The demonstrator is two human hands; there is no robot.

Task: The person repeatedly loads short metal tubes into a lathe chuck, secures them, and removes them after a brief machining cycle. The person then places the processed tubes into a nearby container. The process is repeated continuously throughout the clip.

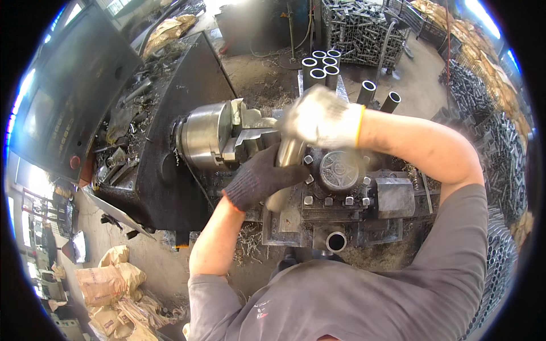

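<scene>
A shiny steel tube [291,151] slants across in front of the lathe chuck [206,135]. Wrapped round its middle is my left hand [264,177], in a dark knitted glove. My right hand [324,118], in a white glove with a yellow cuff, is closed at the tube's far end and partly blurred by motion; it covers that end. The chuck's jaws [250,133] point toward the tube, just left of my hands. Right of the tube sits the square tool post [339,170] with its round cap and several bolts.
Several dark tubes [318,74] stand upright behind my right hand, with two more [391,102] farther right. A tube end [336,242] sticks out near my body. The lathe headstock [170,148] is at left. Wire bins [364,34] of metal parts and paper sacks [108,284] lie around.
</scene>
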